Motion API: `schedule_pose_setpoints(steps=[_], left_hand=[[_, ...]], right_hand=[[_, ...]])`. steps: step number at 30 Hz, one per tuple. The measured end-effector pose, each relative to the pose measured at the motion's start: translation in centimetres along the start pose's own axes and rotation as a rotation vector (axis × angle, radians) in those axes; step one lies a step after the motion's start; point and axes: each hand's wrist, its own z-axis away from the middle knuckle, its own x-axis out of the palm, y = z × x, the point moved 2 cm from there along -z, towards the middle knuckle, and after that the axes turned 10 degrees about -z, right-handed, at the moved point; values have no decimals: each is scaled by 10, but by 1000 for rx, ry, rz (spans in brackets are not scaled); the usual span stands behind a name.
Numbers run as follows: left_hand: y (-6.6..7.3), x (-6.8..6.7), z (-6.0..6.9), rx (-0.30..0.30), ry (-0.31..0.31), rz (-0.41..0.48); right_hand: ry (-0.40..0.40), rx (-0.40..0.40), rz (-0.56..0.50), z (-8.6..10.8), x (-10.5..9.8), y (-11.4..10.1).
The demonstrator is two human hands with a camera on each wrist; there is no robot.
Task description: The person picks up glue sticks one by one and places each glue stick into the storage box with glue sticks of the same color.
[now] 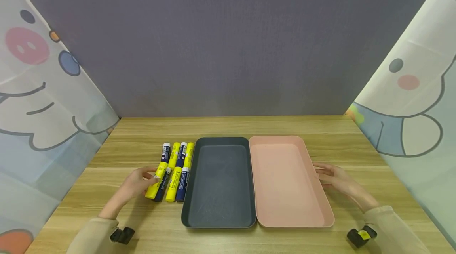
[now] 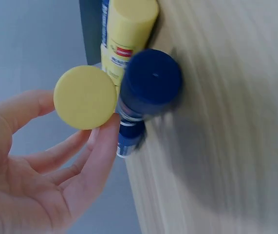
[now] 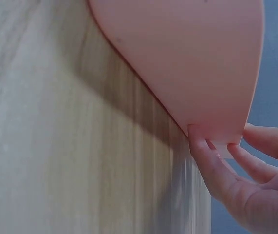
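Observation:
My left hand (image 1: 137, 182) pinches a yellow glue stick (image 1: 154, 188) between thumb and fingers, lifted and slanted above the neighbouring blue glue stick (image 1: 162, 186). In the left wrist view, its round yellow end (image 2: 85, 97) faces the camera beside the dark blue end (image 2: 152, 78) of that neighbour. Several more yellow and blue glue sticks lie in two rows to the right and behind. My right hand (image 1: 336, 178) is at the right side of the pink tray (image 1: 292, 182); its fingertips (image 3: 197, 134) touch the outer wall and rim, without curling round it.
A dark grey tray (image 1: 219, 186) with nothing in it stands between the glue sticks and the pink tray, edge to edge with the latter. Beneath everything is a wood-grain table (image 1: 228, 125). A grey panel (image 1: 228, 48) rises behind it, and cartoon-printed sheets (image 1: 42, 87) flank both sides.

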Motion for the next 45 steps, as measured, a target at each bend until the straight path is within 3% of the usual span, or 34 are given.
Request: schedule_pose_setpoints(steps=[13,35,45], left_hand=[[29,-1,-11,46,-18,33],[76,12,-37,157,-35,79],[101,20,-47,165,-65,94]], right_hand=[[9,9,4,1,1,-1],[59,38,23,-1,3,0],[49,30,19,0,2,-1]])
